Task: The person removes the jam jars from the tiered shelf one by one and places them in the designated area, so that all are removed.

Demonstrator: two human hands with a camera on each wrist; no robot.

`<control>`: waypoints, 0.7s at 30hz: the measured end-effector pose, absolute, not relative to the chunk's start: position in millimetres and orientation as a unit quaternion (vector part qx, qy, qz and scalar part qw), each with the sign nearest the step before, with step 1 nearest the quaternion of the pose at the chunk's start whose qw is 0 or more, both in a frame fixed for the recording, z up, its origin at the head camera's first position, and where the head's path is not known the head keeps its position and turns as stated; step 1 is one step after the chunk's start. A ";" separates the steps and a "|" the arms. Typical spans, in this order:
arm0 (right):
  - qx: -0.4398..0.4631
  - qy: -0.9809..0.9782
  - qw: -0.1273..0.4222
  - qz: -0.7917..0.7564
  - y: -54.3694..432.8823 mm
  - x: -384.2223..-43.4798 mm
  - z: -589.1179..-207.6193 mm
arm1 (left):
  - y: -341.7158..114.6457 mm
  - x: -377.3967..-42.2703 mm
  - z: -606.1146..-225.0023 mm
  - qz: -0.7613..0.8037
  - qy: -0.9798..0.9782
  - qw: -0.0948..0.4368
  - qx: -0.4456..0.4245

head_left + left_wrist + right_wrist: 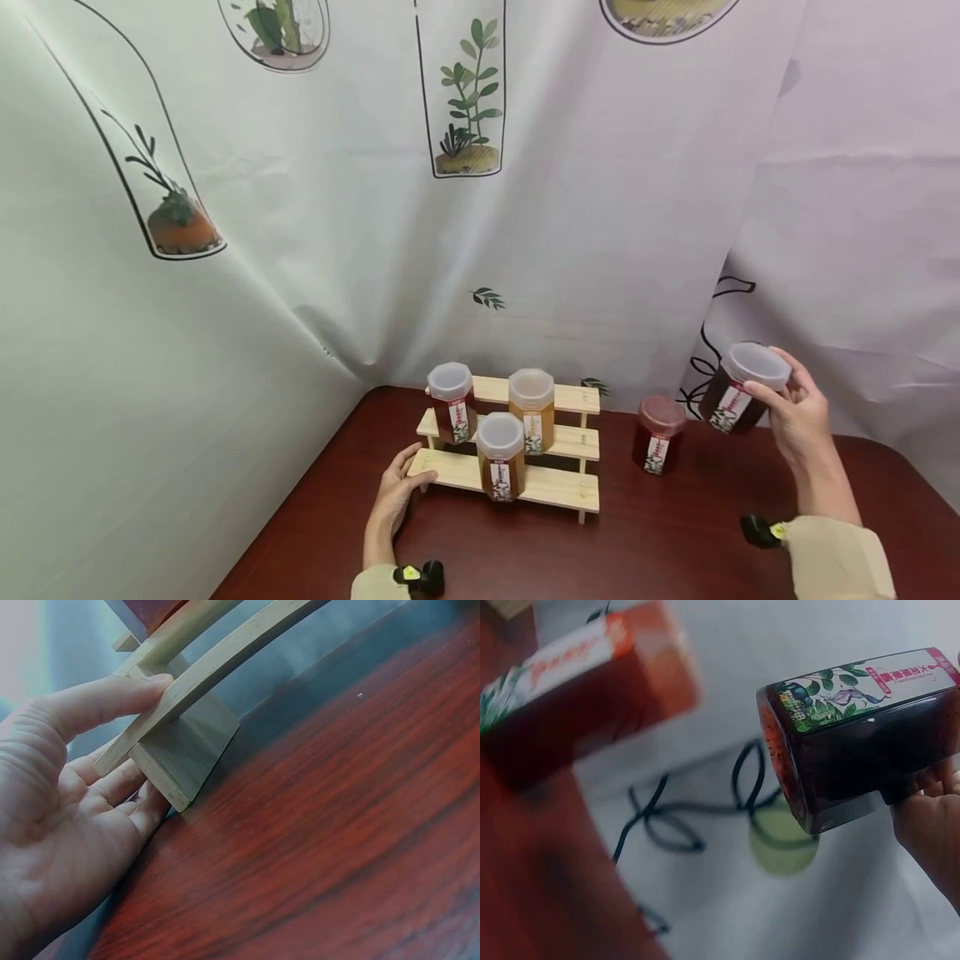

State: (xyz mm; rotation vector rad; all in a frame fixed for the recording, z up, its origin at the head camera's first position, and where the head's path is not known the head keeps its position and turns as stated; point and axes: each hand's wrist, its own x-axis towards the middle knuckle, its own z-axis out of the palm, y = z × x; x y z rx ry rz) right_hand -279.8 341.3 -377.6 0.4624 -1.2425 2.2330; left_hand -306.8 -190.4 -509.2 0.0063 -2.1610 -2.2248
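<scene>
My right hand [802,408] grips a dark jar [731,404] with a whitish lid, tilted and raised above the table at the right. In the right wrist view the jar's [870,727] printed label and base show, with the fingers mostly hidden. My left hand [393,492] holds the left end of a stepped wooden rack [558,486]. The left wrist view shows the thumb [127,697] on the lowest slat and the other fingers beside the support. On the rack stand a dark red jar [452,408], a yellow jar [534,417] and an amber jar [501,462].
A dark red jar with a reddish lid [658,437] stands on the reddish-brown table [660,533], between the rack and my right hand. Behind the table hangs a pale cloth [600,250] printed with plants, and it also covers the left side.
</scene>
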 end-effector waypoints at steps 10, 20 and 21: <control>0.174 -0.472 0.212 0.838 374.0 -278.5 -430.1 | -193.1 -304.5 -510.3 -0.733 -0.680 0.016 0.003; 0.236 -0.512 0.112 0.818 397.8 -285.9 -483.0 | -189.0 -308.7 -510.1 -0.737 -0.675 0.025 -0.001; 0.237 -0.517 0.114 0.815 398.2 -286.9 -486.1 | -189.0 -309.0 -510.0 -0.736 -0.677 0.024 -0.002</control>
